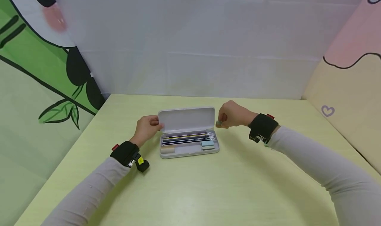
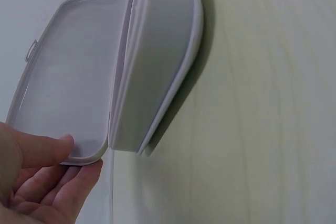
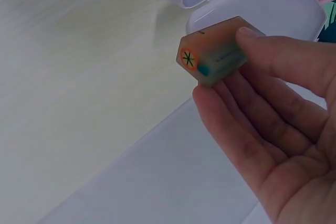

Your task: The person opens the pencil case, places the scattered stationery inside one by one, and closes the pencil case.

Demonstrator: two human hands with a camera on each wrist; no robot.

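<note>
A white pencil case [image 1: 184,155] stands on the table with its lid [image 1: 187,119] raised. Several pencils [image 1: 187,139] lie along its back, a beige block [image 1: 167,149] at its front left and a light blue block [image 1: 207,144] at its front right. My left hand [image 1: 148,128] pinches the lid's left edge, thumb on the inner face [image 2: 68,103] and fingers behind. To the right of the lid, my right hand [image 1: 235,114] holds a small orange-and-green block [image 3: 215,51] between thumb and fingers, off the table. A fruit-slice picture marks its end; its exact kind is unclear.
The pale yellow table [image 1: 184,193] reaches back to a white cloth wall [image 1: 190,54]. Printed panels stand at the left [image 1: 44,97] and right [image 1: 351,97]. Each wrist wears a black camera strap [image 1: 263,128].
</note>
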